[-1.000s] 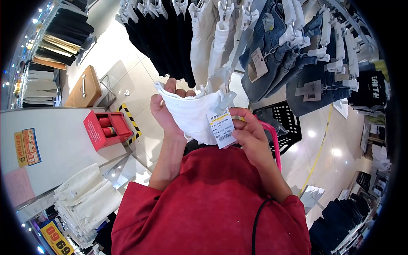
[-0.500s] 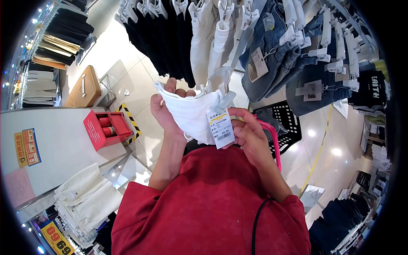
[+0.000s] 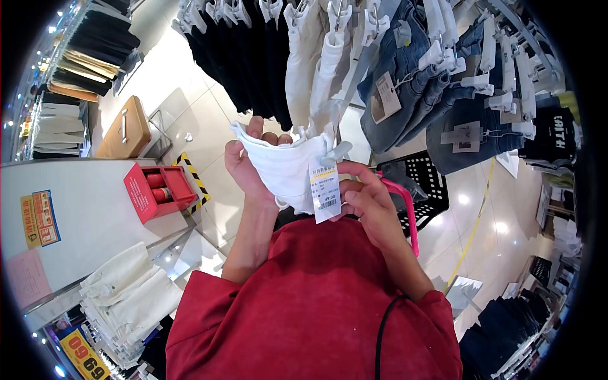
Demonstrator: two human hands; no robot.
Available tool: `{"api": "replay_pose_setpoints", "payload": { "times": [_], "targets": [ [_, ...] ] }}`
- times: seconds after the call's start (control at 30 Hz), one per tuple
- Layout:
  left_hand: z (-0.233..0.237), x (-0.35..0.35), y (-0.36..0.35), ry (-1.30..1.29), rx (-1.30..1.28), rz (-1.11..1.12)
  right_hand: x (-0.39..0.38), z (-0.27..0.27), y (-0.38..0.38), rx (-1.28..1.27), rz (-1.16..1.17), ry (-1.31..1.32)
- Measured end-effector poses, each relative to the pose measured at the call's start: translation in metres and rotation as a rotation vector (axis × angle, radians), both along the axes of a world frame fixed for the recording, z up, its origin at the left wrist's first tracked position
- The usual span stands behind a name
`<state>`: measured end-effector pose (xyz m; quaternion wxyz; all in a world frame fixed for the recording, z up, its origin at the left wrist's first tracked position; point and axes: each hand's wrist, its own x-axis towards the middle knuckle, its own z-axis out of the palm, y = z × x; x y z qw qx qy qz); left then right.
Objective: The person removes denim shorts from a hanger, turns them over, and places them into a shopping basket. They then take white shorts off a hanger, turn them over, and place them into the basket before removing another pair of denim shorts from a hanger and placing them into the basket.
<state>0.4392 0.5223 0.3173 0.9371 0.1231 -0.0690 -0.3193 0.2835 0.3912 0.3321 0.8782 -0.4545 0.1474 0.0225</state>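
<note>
White folded pants are held up in front of the red shirt. My left hand grips their left side, its fingers curled over the upper edge. A clear plastic hanger clip sits at their right end. From there hangs a white price tag with a barcode and the number 49.00. My right hand pinches the tag's right edge between thumb and fingers.
Black and white pants hang on a rack ahead, with blue jeans to its right. A black basket with a pink handle is at the right. An open red box with red cylinders stands left.
My right hand and the price tag have shifted slightly to the left, and the tag's angle has changed a little. My left hand has stayed nearly still on the pants.
</note>
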Motion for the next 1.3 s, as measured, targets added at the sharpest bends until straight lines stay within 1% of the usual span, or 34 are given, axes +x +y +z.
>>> {"api": "replay_pose_setpoints", "payload": {
  "times": [0.17,0.23,0.27,0.33,0.37,0.4,0.47,0.5,0.6,0.63,0.73,0.77,0.87,0.9,1.0,1.03,1.07,1.1,1.13,1.17,1.2,1.23,1.27,1.3],
  "targets": [
    [-0.002,0.001,0.0,0.024,0.005,0.016,0.0,-0.004,-0.002,-0.046,0.003,0.004],
    [0.001,-0.001,0.0,-0.03,0.049,0.008,0.0,-0.006,-0.004,-0.095,-0.009,0.022],
    [0.004,-0.002,0.001,-0.058,0.07,0.004,-0.001,-0.007,-0.006,-0.168,-0.052,0.032],
    [0.013,-0.01,-0.001,-0.061,0.264,0.092,-0.002,-0.007,-0.013,-0.329,-0.137,0.045],
    [0.017,-0.014,-0.004,-0.063,0.348,0.137,-0.002,-0.001,-0.013,-0.494,-0.214,0.056],
    [0.004,-0.011,0.005,-0.161,0.33,0.069,-0.003,-0.006,-0.016,-0.767,-0.297,0.05],
    [0.0,-0.015,-0.001,-0.31,0.525,0.253,-0.014,-0.008,-0.028,-0.835,-0.32,0.02],
    [-0.002,-0.017,0.0,-0.393,0.576,0.255,-0.019,0.001,-0.027,-0.667,-0.315,0.04],
    [-0.004,-0.017,-0.002,-0.561,0.637,0.201,-0.018,0.014,-0.025,-0.491,-0.188,0.079],
    [-0.005,-0.017,-0.004,-0.473,0.59,0.244,-0.015,0.012,-0.022,-0.499,-0.189,0.092],
    [0.009,-0.01,0.005,-0.082,0.194,0.013,-0.009,0.009,-0.019,-0.481,-0.172,0.056],
    [0.01,-0.004,0.006,-0.065,0.054,-0.021,-0.007,0.011,-0.017,-0.491,-0.179,0.045],
    [0.002,0.01,0.015,-0.021,-0.101,0.0,-0.009,0.012,-0.009,-0.408,-0.159,0.085],
    [0.004,0.012,0.017,-0.102,-0.022,0.004,-0.01,0.013,-0.009,-0.404,-0.095,0.084],
    [0.02,-0.013,0.006,-0.188,0.355,0.161,-0.012,0.015,0.0,-0.298,0.076,0.04],
    [0.011,-0.025,0.007,-0.408,0.535,0.121,-0.012,0.006,0.0,-0.248,0.135,-0.016],
    [0.012,-0.031,0.002,-0.627,0.71,0.081,-0.011,0.002,0.001,-0.093,0.056,0.001],
    [0.017,-0.032,-0.005,-1.07,0.715,0.063,-0.008,0.001,0.005,0.058,-0.026,0.02],
    [0.037,-0.032,-0.014,-1.512,0.702,0.051,-0.007,-0.001,0.004,0.129,-0.132,0.09],
    [0.048,-0.042,-0.022,-1.587,0.817,0.083,-0.006,-0.002,0.004,0.198,-0.245,0.153],
    [0.052,-0.055,-0.025,-1.659,0.939,0.115,-0.007,-0.001,-0.004,0.269,-0.237,0.153],
    [0.051,-0.06,-0.023,-1.718,1.055,-0.005,-0.007,-0.002,-0.012,0.325,-0.208,0.152],
    [0.051,-0.065,-0.019,-1.754,1.083,-0.032,-0.01,-0.007,-0.019,0.387,-0.181,0.156],
    [0.051,-0.069,-0.016,-1.792,1.112,-0.064,-0.013,-0.014,-0.025,0.294,-0.157,0.207]
  ]
}}
